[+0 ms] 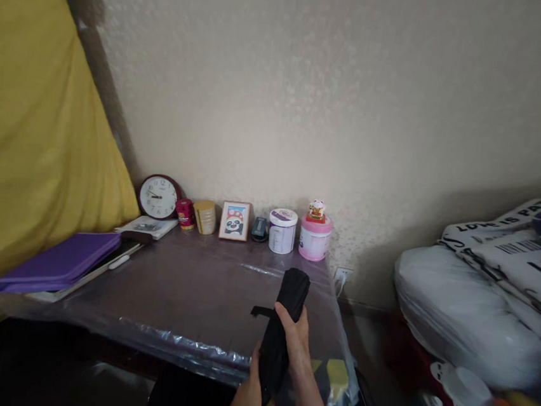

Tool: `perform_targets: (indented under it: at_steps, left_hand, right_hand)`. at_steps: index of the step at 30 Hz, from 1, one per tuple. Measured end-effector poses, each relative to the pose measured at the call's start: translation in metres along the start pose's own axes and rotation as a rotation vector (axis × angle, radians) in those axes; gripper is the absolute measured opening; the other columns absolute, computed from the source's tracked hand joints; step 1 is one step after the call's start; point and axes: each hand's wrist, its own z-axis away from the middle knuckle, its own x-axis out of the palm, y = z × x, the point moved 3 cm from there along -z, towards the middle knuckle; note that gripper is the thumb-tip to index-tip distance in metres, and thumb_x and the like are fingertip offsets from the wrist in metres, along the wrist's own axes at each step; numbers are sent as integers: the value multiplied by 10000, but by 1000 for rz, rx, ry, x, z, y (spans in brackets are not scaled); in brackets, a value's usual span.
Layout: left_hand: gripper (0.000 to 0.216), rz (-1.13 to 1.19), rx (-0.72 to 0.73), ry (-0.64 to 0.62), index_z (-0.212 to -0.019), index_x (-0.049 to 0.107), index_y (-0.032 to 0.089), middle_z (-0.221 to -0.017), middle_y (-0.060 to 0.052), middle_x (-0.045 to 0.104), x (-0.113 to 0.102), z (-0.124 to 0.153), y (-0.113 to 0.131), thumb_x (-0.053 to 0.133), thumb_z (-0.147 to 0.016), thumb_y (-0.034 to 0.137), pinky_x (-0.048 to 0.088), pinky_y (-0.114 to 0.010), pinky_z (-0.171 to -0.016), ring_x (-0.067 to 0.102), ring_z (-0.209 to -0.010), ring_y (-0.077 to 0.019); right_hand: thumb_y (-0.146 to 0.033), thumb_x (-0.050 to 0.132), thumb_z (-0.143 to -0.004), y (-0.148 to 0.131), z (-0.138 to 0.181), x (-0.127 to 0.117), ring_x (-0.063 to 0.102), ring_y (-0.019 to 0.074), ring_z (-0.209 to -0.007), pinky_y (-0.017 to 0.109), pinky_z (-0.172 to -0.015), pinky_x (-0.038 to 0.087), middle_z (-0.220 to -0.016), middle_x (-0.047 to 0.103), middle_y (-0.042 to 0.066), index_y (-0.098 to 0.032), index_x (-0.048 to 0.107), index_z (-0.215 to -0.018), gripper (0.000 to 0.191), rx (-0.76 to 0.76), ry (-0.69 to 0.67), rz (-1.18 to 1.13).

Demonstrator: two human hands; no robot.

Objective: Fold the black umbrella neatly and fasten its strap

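Note:
A folded black umbrella (281, 332) is held slanted over the front right part of the table, its wider end pointing away from me. My right hand (297, 333) is closed around its upper middle, thumb lying across the fabric. Lower down, my left hand (252, 393) grips the near end, with part of its fingers hidden behind the umbrella. A short black strap (262, 311) sticks out to the left of the umbrella, close to my right thumb.
The table (185, 290) has a clear plastic cover. Along the wall stand a clock (159, 197), a panda picture (235, 221), a white tub (281, 233) and a pink tub (315, 240) bearing a cat figurine (316, 211). Purple folder (61, 262) lies left; bedding (470, 311) is right.

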Motion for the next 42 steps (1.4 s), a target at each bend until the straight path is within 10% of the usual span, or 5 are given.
perform_targets:
  at_steps: [7,10,19,27,42]
  left_hand:
    - [840,423,-180,-380,-1334,18,236,-577,62,575,-3,5,24,539,-682,332,406,-208,-475,464,-386,-69]
    - [823,426,-244,-335,-1328,53,184,-434,111,462,2,5,21,540,-679,325,337,-158,-397,377,-336,-55]
    - [722,34,-30,-132,-1345,106,264,-903,-22,609,-20,1,31,451,-717,167,422,-174,-483,550,-531,-73]
    - [766,-203,-33,-97,-1361,102,239,-914,-5,640,-32,-13,23,428,-684,86,439,-236,-738,607,-744,-113]
    - [805,-705,-109,-116,-1369,-77,145,-1017,-98,619,-35,-27,-4,422,-738,137,396,-268,-769,582,-902,-183]
  right_hand:
    - [-483,665,-611,15,-6,-4,598,170,-524,284,-511,495,-638,633,9,-136,524,-1065,588,177,-110,-157]
    - [-496,648,-625,13,-10,-7,625,191,-598,296,-556,505,-734,654,33,-147,509,-1084,593,113,-133,-70]
    - [-535,565,-684,14,-21,-12,453,301,-1117,436,-906,372,-1236,448,185,-138,195,-1356,863,-392,4,676]
    - [-372,472,-813,10,-22,-5,463,239,-1050,389,-901,372,-1151,482,109,-214,613,-990,275,-916,-38,966]
    - [-409,538,-752,8,-17,-18,429,108,-599,208,-579,358,-624,463,-38,-189,536,-692,228,-401,-407,442]
